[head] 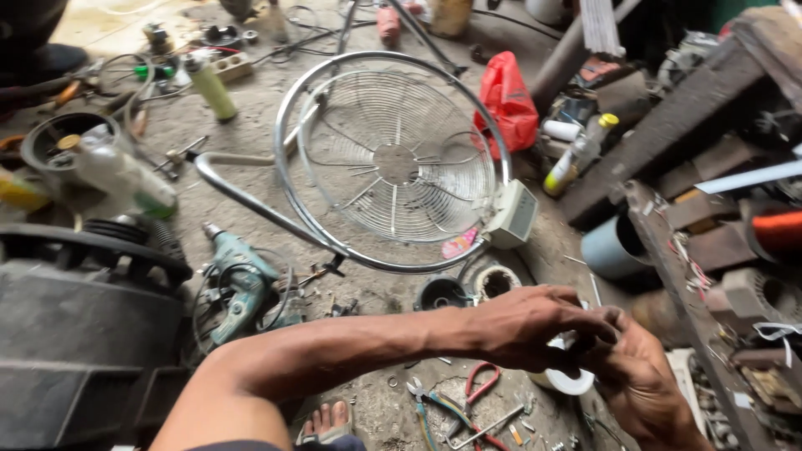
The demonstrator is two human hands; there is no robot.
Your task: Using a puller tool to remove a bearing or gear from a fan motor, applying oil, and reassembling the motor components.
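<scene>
My left hand reaches across my body to the lower right and pinches at a white tape roll. My right hand meets it there, fingers curled around the same roll from below. Both hands hover just above the dusty concrete floor. The roll is mostly hidden by my fingers. Below my left wrist lie red-handled pliers and blue-handled pliers. My bare toes show at the bottom edge.
A chrome fan guard on a bent tube stand lies flat ahead, with a grey switch box. A teal electric drill lies left. A black motor housing fills the lower left. A red bag, bottles and cluttered wooden shelves stand right.
</scene>
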